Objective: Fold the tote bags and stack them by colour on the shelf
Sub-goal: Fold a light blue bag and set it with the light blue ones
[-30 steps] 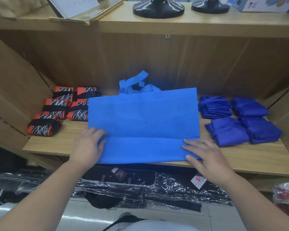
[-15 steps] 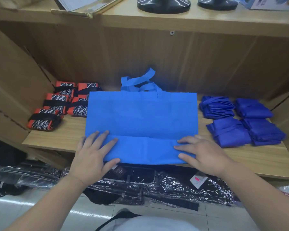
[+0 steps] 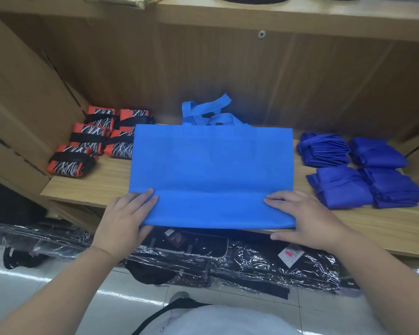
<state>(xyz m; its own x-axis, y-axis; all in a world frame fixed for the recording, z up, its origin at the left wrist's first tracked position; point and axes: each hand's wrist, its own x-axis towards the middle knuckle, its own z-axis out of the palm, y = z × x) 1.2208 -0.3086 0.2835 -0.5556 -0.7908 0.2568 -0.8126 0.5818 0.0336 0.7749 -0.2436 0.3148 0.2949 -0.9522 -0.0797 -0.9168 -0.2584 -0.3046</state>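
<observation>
head cam: the only view, looking down at a wooden shelf (image 3: 90, 184)
tote bag: the light blue tote bag (image 3: 211, 165) lies flat in the middle of the shelf, and its near edge sits right at the shelf's front lip
handles: the handles (image 3: 206, 110) are bunched up at the back edge, one loop sticking up
crease: a fold line runs across the bag near the front
left hand: the left hand (image 3: 124, 221) is on the near left corner, fingers (image 3: 140, 199) pretty much straight and flat on the cloth, thumb just below the edge; can't tell if it's tucked under
right hand: the right hand (image 3: 307, 218) does the same on the near right corner, fingers flat on top, thumb along the front edge, nothing really gripped
left side: orange-and-black folded bags (image 3: 92, 139) are grouped just beside the tote
right side: four dark blue folded bags (image 3: 358, 170) sit close together
underneath: dark plastic-wrapped items (image 3: 252, 262)
</observation>
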